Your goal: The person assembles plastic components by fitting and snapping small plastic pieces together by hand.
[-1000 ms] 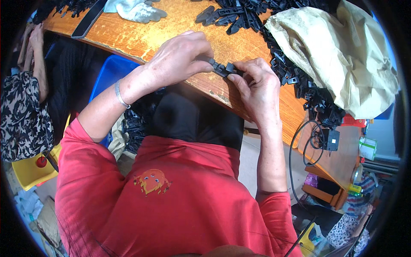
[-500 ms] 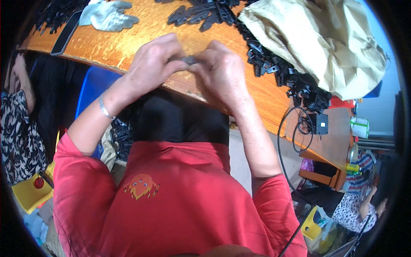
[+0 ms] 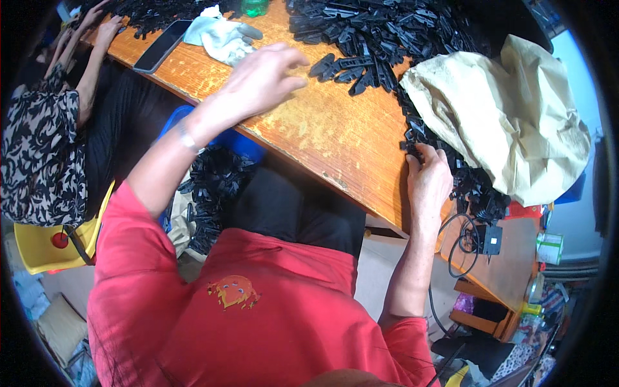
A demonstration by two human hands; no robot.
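My left hand [image 3: 267,77] is over the worn wooden table [image 3: 309,129], fingers apart and slightly blurred, holding nothing. Just beyond its fingertips lie flat, elongated black plastic pieces [image 3: 354,68], spilling from a big heap [image 3: 380,29]. At the table's right side, my right hand [image 3: 430,180] has its thumb and forefinger pinched at a small black plastic part [image 3: 411,148]. This part is at the edge of a row of similar small parts [image 3: 480,187], partly hidden by the hand and a beige cloth sack.
The beige sack [image 3: 503,109] covers the table's right side. A phone [image 3: 162,48] and a grey-white glove [image 3: 219,39] lie at left. Below stand a blue bin [image 3: 242,143] and black pieces [image 3: 222,187]. A cable [image 3: 461,251] hangs at right. A co-worker's arm [image 3: 90,71] reaches over the far left.
My hands have parted from their joint pinch on a small dark piece. The left has moved toward the heap and opened; the right has gone right to the small parts. The view has shifted.
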